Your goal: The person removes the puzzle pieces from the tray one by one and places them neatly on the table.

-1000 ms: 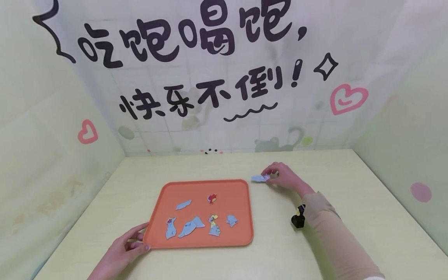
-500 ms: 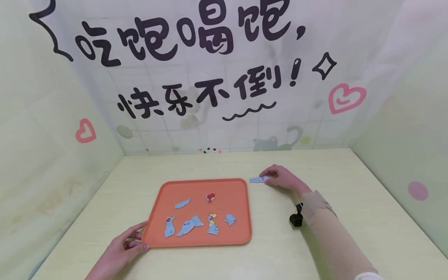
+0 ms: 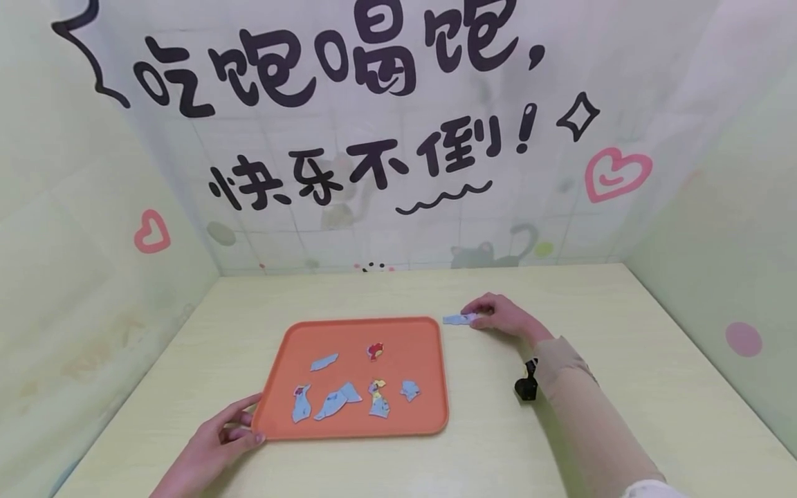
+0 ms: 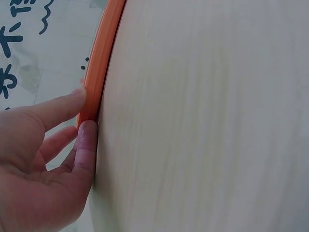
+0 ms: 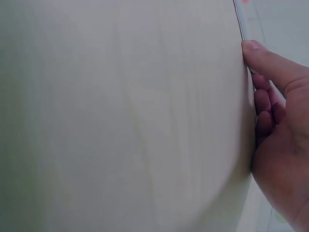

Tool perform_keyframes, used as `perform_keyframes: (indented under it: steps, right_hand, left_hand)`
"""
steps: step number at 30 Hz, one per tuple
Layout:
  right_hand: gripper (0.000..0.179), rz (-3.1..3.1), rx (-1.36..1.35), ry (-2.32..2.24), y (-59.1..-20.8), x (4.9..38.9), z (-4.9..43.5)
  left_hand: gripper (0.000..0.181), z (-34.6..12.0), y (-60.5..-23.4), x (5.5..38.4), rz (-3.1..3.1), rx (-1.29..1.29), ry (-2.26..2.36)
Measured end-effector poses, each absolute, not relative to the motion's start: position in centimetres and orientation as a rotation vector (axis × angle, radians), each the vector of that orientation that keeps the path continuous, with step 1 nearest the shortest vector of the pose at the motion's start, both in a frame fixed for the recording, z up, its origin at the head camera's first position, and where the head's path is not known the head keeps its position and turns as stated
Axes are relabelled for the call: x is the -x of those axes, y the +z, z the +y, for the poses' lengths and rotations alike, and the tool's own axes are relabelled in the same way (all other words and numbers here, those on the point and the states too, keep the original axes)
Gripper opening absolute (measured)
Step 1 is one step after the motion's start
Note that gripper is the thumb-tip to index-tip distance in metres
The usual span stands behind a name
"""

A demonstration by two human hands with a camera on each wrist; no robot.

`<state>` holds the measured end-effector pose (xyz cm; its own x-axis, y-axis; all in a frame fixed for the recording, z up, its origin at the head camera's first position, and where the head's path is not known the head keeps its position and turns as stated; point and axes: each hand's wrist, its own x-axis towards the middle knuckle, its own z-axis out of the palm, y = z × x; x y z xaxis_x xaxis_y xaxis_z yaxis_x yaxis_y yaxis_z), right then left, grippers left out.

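Observation:
In the head view, my left hand [image 3: 214, 443] holds the near left corner of an orange tray [image 3: 349, 434]. Its thumb is at the front edge and its fingers are along the left side; the left wrist view shows fingertips against the tray's orange wall [image 4: 99, 63]. Beyond the tray's far right corner, my right hand [image 3: 501, 318] pinches a pale blue jigsaw puzzle piece [image 3: 456, 319] low at the table top. My fingers cover its right part. In the right wrist view, the thumb [image 5: 256, 50] presses at the piece's thin edge.
Several puzzle pieces lie spread on the tray, among them a red one [image 3: 375, 351], a yellow and blue one [image 3: 378, 400] and a small blue one [image 3: 410, 390]. A black object [image 3: 527, 384] shows beside my right sleeve. A printed curtain [image 3: 349, 235] stands behind the table.
My right hand has lowered slightly and covers more of the puzzle piece on its right side. The left hand and tray keep their places; the head view has shifted a little.

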<state>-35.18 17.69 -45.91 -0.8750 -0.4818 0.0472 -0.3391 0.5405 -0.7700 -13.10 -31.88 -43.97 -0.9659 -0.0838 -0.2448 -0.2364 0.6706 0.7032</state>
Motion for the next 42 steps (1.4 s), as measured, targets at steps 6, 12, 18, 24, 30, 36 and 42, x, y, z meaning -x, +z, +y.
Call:
perform_keyframes:
  steps: [6,12,18,24,30,36,42]
  right_hand:
    - [0.029,2.61,0.696,-1.233,-46.2,35.17,17.65]
    - [0.029,2.602,0.67,-1.235,-46.06,35.13,17.81]
    - [0.03,2.604,0.678,-1.231,-46.21,35.32,17.91]
    - [0.039,2.608,0.684,-1.202,-46.15,35.23,17.93]
    - [0.042,2.613,0.703,-1.192,-46.02,35.26,18.02]
    - [0.042,2.634,0.661,-1.18,-46.06,35.28,17.85]
    - [0.042,2.685,0.666,-1.137,-45.99,35.15,17.5]
  left_hand:
    - [0.069,-32.0,-44.03,12.92,2.684,0.269,1.172]
    - [0.068,-31.97,-44.0,13.03,2.685,0.261,1.178]
    - [0.069,-32.01,-44.04,12.97,2.666,0.246,1.222]
    - [0.068,-31.93,-44.05,12.81,2.669,0.243,1.222]
    - [0.069,-32.04,-43.99,12.76,2.683,0.229,1.239]
    - [0.07,-32.15,-43.89,12.78,2.657,0.24,1.272]
    - [0.07,-32.18,-43.81,12.77,2.647,0.257,1.277]
